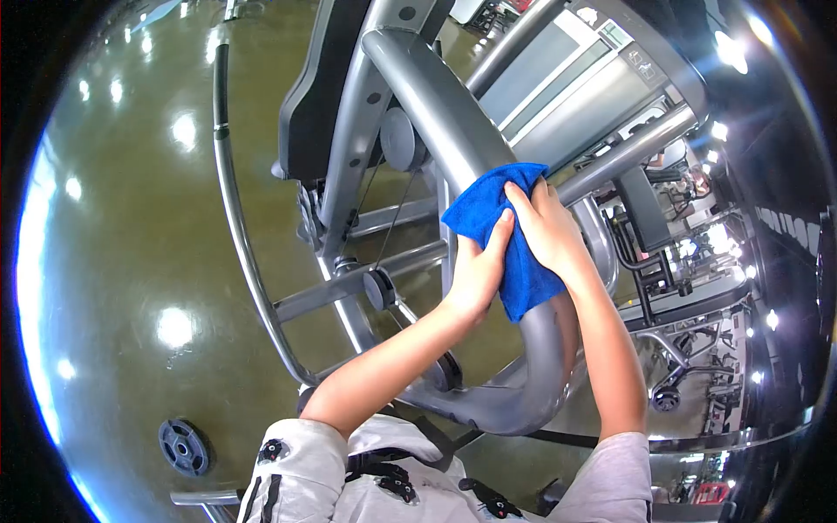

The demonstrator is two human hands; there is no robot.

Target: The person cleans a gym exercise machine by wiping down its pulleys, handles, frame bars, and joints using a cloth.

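A blue cloth lies draped over the thick grey frame tube of a gym machine, just above the tube's bend. My left hand is closed around the near-left side of the tube, its thumb pressed on the cloth and its other fingers hidden. From the right, my right hand grips the cloth against the tube, thumb pointing up across it and fingers curling over the far side. Both thumbs sit close together on the fabric.
A curved metal bar arcs along the left. Pulleys and cables sit beneath the tube. A weight plate rests on the shiny floor. A padded backrest and a grey weight-stack housing stand ahead; more machines are at right.
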